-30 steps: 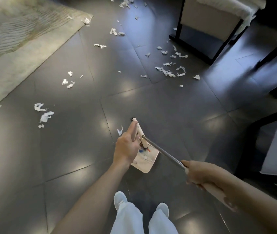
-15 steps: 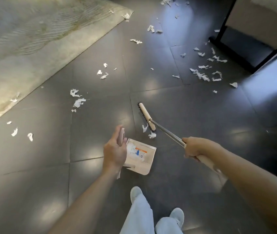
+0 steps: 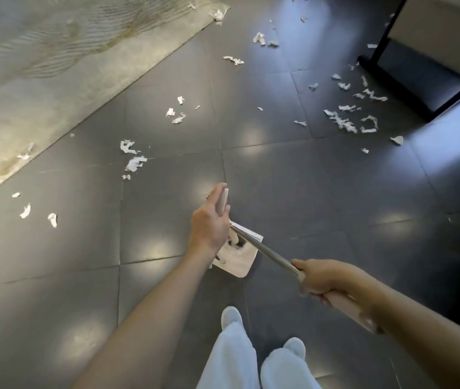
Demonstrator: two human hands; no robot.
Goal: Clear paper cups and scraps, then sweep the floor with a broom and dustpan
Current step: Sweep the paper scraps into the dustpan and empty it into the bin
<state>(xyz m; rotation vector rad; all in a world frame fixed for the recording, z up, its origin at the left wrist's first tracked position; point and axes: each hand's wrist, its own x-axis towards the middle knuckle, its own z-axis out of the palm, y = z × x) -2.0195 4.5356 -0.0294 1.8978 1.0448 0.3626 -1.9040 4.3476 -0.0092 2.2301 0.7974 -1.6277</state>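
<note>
My left hand (image 3: pixel 209 224) grips the handle of a beige dustpan (image 3: pixel 241 262) that rests on the dark tile floor just ahead of my feet. My right hand (image 3: pixel 321 279) grips the broom (image 3: pixel 265 249) where its metal shaft meets the pale grip. The shaft runs up-left across the pan. The broom head sits at the pan's mouth, mostly hidden behind my left hand. A few small bits lie inside the pan. White paper scraps (image 3: pixel 134 162) lie on the tiles to the left, and a thicker scatter of scraps (image 3: pixel 343 123) lies at the right. No paper cup is in view.
A pale rug (image 3: pixel 54 68) covers the upper left, with scraps along its edge. A black-framed piece of furniture (image 3: pixel 391 77) stands at the upper right. My white trousers and shoes (image 3: pixel 251 357) are at the bottom.
The broom head, stretched out ahead of the pan half a second ago, has been drawn back to the dustpan. The two scraps that lay beside it are gone from the floor.
</note>
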